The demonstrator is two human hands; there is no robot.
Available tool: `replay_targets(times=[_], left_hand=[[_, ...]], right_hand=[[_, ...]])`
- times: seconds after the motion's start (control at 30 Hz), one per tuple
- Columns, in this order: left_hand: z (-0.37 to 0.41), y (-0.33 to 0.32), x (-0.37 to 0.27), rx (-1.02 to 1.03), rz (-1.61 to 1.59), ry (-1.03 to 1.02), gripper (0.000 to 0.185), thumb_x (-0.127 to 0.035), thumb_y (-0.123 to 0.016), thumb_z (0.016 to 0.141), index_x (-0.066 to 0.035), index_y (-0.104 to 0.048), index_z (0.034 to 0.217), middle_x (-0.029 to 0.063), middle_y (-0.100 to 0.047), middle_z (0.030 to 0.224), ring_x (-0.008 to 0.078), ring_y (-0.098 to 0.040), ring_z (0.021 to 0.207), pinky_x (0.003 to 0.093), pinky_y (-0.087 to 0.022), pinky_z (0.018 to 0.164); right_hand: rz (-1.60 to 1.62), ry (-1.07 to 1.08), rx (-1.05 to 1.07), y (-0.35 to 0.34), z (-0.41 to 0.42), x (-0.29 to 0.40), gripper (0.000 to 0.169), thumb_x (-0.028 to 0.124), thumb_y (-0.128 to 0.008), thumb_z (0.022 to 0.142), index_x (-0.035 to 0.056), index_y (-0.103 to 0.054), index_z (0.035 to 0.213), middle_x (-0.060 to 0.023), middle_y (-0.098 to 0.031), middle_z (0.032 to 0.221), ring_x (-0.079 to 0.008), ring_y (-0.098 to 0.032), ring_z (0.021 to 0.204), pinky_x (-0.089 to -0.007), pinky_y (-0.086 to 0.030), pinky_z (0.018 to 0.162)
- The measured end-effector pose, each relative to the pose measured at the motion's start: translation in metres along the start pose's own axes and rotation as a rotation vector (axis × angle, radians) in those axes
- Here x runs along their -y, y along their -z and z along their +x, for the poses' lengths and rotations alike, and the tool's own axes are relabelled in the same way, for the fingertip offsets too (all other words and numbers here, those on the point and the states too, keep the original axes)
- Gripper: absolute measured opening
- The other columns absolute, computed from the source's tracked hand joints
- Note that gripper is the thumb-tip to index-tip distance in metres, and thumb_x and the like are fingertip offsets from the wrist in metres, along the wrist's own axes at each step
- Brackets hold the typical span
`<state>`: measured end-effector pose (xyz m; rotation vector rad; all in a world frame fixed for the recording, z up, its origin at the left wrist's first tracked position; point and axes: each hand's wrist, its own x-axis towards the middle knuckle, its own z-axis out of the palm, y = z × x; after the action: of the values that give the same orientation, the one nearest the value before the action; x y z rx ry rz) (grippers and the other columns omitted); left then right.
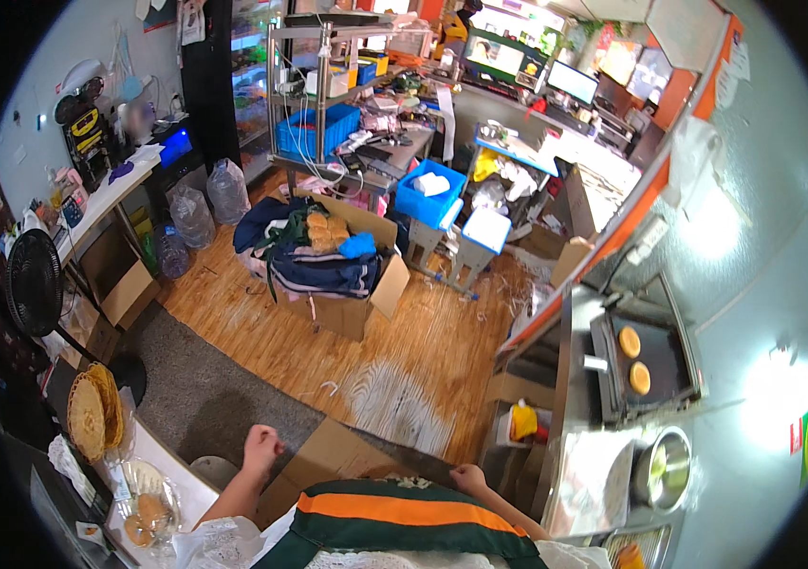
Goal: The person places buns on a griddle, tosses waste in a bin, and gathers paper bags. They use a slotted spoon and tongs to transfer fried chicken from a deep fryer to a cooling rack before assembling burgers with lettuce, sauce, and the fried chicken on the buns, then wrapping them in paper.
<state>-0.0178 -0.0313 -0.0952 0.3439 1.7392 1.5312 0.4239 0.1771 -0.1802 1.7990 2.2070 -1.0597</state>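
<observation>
My left hand (261, 449) is raised over the grey mat with its fingers curled in, and I see nothing in it. Low on the other side, my right hand (469, 478) has its fingers bent inward beside the apron (411, 506), with no object visible in it. Nearest the left arm is a white counter (176, 455) bearing a clear plastic bag of round buns (153, 511) and woven baskets (94, 412). To the right of my right hand stands a steel counter with a griddle (649, 355), on which two round buns (629, 342) lie.
A cardboard box (329, 316) heaped with clothes and a bag of bread rolls (327, 232) stands on the wood floor. Behind it are a blue crate (431, 195) and a stool (487, 230). A black fan (35, 283) rises at left; a steel pot (663, 469) sits at right.
</observation>
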Motion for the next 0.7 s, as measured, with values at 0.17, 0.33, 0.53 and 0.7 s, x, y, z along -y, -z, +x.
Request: replay_targets(times=[0.17,0.33,0.53,0.7], left_hand=[[0.065,-0.153,-0.044,0.194,-0.525,0.519,0.03,-0.035,-0.047,0.091,-0.009,-0.052,0.105,0.0102,-0.062,0.099,0.0248,-0.058,0.088,0.0391,-0.046,0.076],[0.099,-0.277,-0.157,0.552,-0.984,0.584,0.059,-0.054,-0.031,0.092,-0.003,-0.05,0.115,0.0152,-0.056,0.115,0.0274,-0.052,0.107,0.0421,-0.04,0.094],[0.269,-0.297,-0.168,0.609,-1.027,0.541,0.047,-0.043,-0.038,0.092,-0.003,-0.055,0.109,0.0153,-0.058,0.116,0.0293,-0.053,0.112,0.0423,-0.04,0.096],[0.386,-0.307,-0.225,0.445,-1.018,0.453,0.029,-0.029,-0.049,0.089,-0.004,-0.057,0.102,0.0107,-0.063,0.105,0.0249,-0.061,0.097,0.0387,-0.048,0.085]], right_hand=[[0.366,0.636,-0.141,0.121,0.075,0.166,0.025,0.025,-0.054,0.086,0.0019,-0.063,0.092,-0.0132,-0.063,0.094,-0.0272,-0.059,0.092,-0.0349,-0.045,0.083],[-0.107,1.342,-0.173,0.192,0.118,0.313,0.043,0.032,-0.057,0.081,0.0166,-0.054,0.121,-0.0125,-0.044,0.133,-0.0289,-0.047,0.117,-0.0448,-0.034,0.098],[-0.07,0.81,0.084,0.224,0.317,0.306,0.057,0.033,-0.06,0.081,0.0093,-0.043,0.13,-0.023,-0.041,0.131,-0.0321,-0.056,0.104,-0.0362,-0.046,0.086],[-0.227,0.605,0.122,0.296,0.467,0.294,0.025,0.028,-0.06,0.081,0.0068,-0.062,0.095,-0.0148,-0.063,0.089,-0.0289,-0.062,0.08,-0.0396,-0.049,0.071]])
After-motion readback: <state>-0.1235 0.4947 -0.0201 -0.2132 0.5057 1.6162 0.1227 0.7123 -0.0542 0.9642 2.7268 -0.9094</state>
